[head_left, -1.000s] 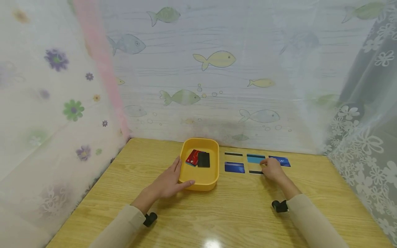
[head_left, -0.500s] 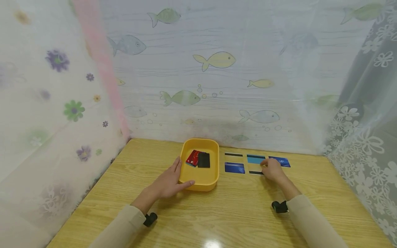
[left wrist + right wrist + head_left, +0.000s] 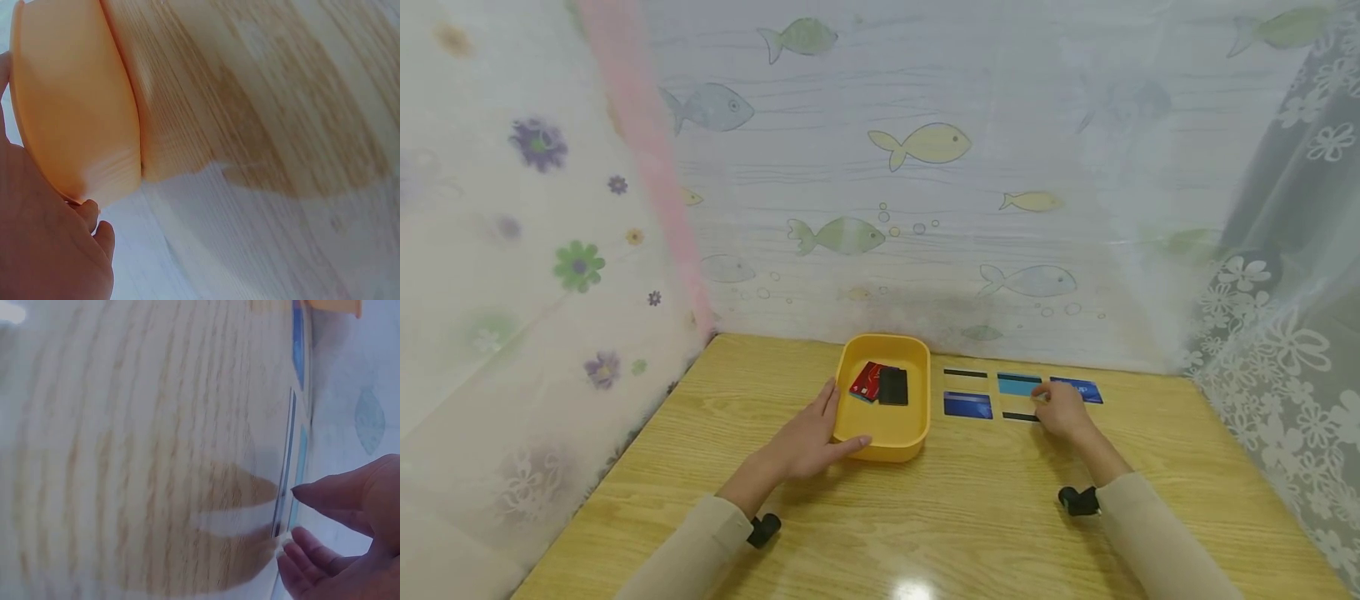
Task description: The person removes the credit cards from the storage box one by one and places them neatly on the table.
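Observation:
My left hand (image 3: 808, 437) holds the near left corner of a yellow plastic tub (image 3: 921, 433), thumb along its front rim and fingers against its left side. In the left wrist view the hand lies along the tub's rim. Inside the tub lie a red card (image 3: 866, 379) and a black card (image 3: 892, 387), partly overlapping other cards. My right hand (image 3: 1063, 410) pinches at the right end of a pale card with a dark stripe (image 3: 1020, 417), lying flat. In the right wrist view the thumb is over this card and the fingertips meet its end.
Other cards lie in rows right of the tub: a pale striped card (image 3: 965, 376), a dark blue card (image 3: 967, 405), a light blue card (image 3: 1018, 384) and a blue card with white letters (image 3: 1088, 390). A fish-patterned curtain (image 3: 925, 267) closes off the back of the wooden table (image 3: 940, 517).
The right hand's fingers shift very slightly at the end of the pale card. The left hand and the tub stay in place.

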`<action>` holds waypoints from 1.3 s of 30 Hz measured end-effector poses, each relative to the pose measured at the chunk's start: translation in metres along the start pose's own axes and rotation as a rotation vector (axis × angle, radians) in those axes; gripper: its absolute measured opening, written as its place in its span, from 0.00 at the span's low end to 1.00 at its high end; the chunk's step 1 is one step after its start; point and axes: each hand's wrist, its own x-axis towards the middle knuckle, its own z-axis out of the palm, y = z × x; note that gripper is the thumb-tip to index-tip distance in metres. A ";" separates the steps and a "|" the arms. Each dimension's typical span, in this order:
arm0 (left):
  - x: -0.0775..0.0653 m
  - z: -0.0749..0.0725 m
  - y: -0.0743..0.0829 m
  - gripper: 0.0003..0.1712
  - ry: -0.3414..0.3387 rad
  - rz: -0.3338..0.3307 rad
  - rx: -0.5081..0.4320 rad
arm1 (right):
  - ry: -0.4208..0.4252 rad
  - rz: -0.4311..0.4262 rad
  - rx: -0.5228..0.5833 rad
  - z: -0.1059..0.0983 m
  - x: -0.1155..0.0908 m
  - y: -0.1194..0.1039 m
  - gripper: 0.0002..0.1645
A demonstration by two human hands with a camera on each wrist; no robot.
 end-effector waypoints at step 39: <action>0.000 -0.001 0.002 0.66 0.012 0.008 -0.005 | -0.083 -0.272 0.109 -0.006 -0.028 -0.095 0.27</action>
